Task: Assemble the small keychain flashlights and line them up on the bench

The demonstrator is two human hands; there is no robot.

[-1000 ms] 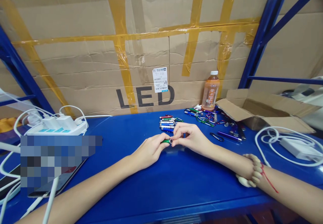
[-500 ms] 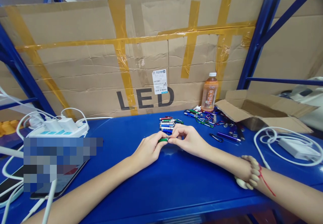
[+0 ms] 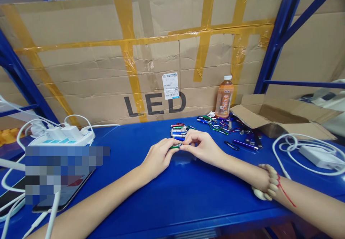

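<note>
My left hand (image 3: 159,158) pinches a small green keychain flashlight (image 3: 175,146) over the blue table (image 3: 172,192). My right hand (image 3: 202,146) meets it from the right, fingertips closed on the flashlight's silver end. Just behind my hands lies a neat row of several small flashlights (image 3: 179,131) in red, green, silver and blue. My right wrist wears a bead bracelet (image 3: 266,185) and a red string.
A loose heap of flashlights and carabiner clips (image 3: 231,131) lies right of centre, by an orange drink bottle (image 3: 224,97) and an open cardboard box (image 3: 280,117). A white charger with cable (image 3: 309,153) sits far right. A power strip (image 3: 61,135) and a phone (image 3: 64,192) lie left. Taped cardboard stands behind.
Both hands stay together on the green flashlight, with only small finger shifts. The view moved slightly.
</note>
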